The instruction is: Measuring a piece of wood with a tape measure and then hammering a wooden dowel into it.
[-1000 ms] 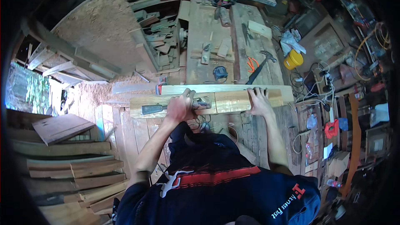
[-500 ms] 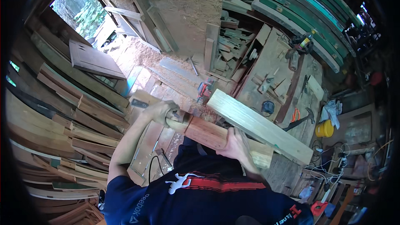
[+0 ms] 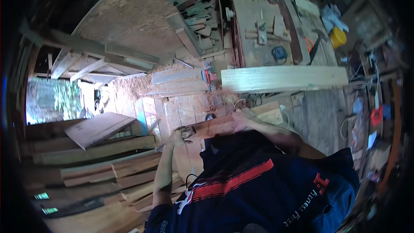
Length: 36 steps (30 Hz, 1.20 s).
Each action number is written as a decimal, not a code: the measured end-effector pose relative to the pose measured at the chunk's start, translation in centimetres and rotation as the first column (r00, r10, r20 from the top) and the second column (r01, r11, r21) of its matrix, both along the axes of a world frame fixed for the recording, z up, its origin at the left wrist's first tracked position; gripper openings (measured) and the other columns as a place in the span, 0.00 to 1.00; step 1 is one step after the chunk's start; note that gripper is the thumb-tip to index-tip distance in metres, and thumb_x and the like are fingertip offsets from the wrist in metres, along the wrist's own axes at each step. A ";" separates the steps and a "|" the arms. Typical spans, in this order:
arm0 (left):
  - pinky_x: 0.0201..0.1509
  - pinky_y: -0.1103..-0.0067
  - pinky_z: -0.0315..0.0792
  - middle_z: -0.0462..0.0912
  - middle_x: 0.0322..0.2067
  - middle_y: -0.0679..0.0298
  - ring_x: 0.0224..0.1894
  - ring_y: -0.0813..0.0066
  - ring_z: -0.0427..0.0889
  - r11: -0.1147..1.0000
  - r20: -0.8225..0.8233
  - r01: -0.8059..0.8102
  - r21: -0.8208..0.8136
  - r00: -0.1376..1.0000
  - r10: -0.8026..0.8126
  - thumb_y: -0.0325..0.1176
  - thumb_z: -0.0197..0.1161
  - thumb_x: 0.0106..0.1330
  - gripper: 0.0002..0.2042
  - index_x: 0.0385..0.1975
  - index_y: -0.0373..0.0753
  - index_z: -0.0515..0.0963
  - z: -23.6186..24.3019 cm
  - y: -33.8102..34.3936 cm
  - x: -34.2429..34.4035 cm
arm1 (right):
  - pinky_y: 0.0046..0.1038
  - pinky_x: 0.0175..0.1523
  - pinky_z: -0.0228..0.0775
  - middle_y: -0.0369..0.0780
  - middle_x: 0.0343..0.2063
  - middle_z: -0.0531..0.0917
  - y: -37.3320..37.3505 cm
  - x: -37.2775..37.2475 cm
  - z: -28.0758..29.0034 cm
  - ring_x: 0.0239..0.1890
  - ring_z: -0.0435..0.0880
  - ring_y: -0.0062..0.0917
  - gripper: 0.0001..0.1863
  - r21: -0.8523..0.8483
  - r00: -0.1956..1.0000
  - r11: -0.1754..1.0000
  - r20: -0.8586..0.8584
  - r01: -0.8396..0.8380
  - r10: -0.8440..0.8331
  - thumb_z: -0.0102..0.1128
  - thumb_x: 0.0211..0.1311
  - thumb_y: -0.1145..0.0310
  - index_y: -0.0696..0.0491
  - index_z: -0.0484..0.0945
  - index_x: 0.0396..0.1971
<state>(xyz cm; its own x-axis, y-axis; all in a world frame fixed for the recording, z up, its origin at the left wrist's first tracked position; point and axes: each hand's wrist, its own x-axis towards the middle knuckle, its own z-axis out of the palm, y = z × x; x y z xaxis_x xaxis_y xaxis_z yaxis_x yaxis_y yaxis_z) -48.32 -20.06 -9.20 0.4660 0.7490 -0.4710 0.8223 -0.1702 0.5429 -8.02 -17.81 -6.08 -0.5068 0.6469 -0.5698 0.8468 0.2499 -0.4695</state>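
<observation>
White lettering, red letter mark abv it, both on dk shirt, fainter lettering at its L edge

We hold a long, reddish-brown wooden block slanting away toward our right, its right end paler, a blurred dark patch near its left.

Beam at the frame's centre, below a plank at the near end of the tabletop at upper right, on which rest a tape measure and, right of it, a hammer; bucket to the tabletop's right, offcuts to its left, stacked boards at lower left.
</observation>
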 end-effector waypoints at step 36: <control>0.11 0.80 0.55 0.72 0.13 0.68 0.09 0.83 0.60 0.675 -0.024 0.258 -0.691 0.925 -0.379 0.37 0.72 0.49 0.18 0.38 0.38 0.77 -8.0 17.2 -2.1 | 0.35 0.52 0.70 0.50 0.47 0.74 -20.8 -11.7 -4.5 0.51 0.76 0.39 0.53 0.090 0.052 0.110 0.492 0.990 -0.869 0.72 0.27 0.38 0.64 0.69 0.50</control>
